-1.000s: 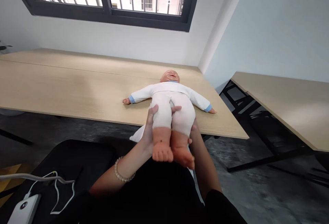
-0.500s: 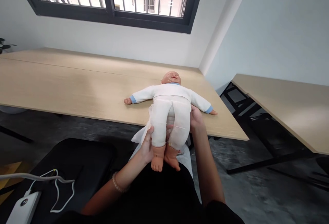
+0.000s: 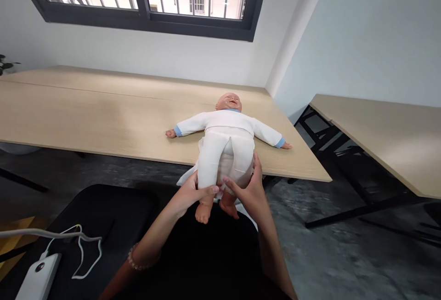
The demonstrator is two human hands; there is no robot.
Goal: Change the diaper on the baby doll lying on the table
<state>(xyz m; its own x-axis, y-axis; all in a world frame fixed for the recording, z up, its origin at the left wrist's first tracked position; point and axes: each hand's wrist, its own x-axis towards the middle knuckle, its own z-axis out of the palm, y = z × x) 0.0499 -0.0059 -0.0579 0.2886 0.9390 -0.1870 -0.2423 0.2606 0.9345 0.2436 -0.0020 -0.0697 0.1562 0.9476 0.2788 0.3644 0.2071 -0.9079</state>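
Doll [image 3: 228, 133] on its back at the edge of the worktop [image 3: 103, 116], legs [image 3: 208, 160] over the side!
Head view: left hand [image 3: 189, 195] and right hand [image 3: 252, 192], fingers clamped round one leg each, good places to hold; it looks light, clothed trunk [image 3: 228, 118] soft, bare feet [image 3: 202, 212] firmer, fabric perhaps slippery. White cloth [image 3: 187, 175] dangles beside the legs and could snag; chair [image 3: 113, 208] with power bank [image 3: 38, 277] sits well to the left.

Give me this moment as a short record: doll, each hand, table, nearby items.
Doll: face up, arms spread, white clothes with blue cuffs, feet bare
Left hand: around one lower leg, thumb on top; beaded bracelet on that arm
Right hand: around the other leg
Table: under the doll's upper body; legs extend past the near edge
Nearby: white device with cable, black chair
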